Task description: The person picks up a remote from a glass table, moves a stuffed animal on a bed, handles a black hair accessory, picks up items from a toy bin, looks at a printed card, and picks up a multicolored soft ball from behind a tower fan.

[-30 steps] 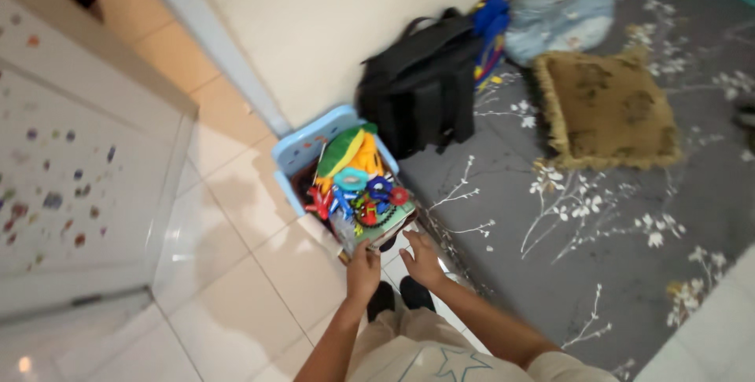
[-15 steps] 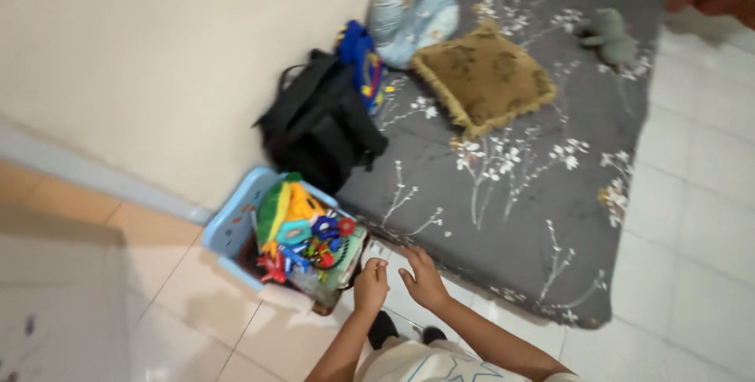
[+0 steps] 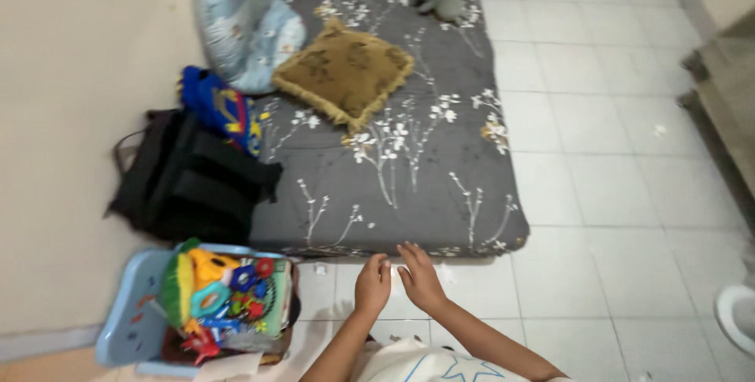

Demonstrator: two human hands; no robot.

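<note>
Both hands are held out in front of the body, above the white tiled floor (image 3: 598, 193), close to the near edge of the grey flowered mattress (image 3: 409, 170). The left hand (image 3: 372, 285) is loosely curled with the fingers bent inward, and the right hand (image 3: 418, 276) is half open with the fingers a little spread; the two are almost touching each other. A small pale thing seems to sit between the fingertips, but it is too blurred to say what it is, or if anything is really pinched. The mattress lies flat on the floor along the wall, and its near edge is just beyond the fingers. I judge it soft and floppy, light for its size but awkward, so it would bend if lifted at one point; the near edge or a corner is the best place to take it, with both hands apart. On it lie a brown cushion (image 3: 344, 71), a pale blue pillow (image 3: 240, 24) and a small grey soft toy (image 3: 439, 1). A black bag (image 3: 189, 181) and a blue bag (image 3: 220, 111) lean by the wall. To the left of the hands stands a light blue basket (image 3: 126, 327) full of coloured toys (image 3: 224, 295), near the left hand but not touched.
</note>
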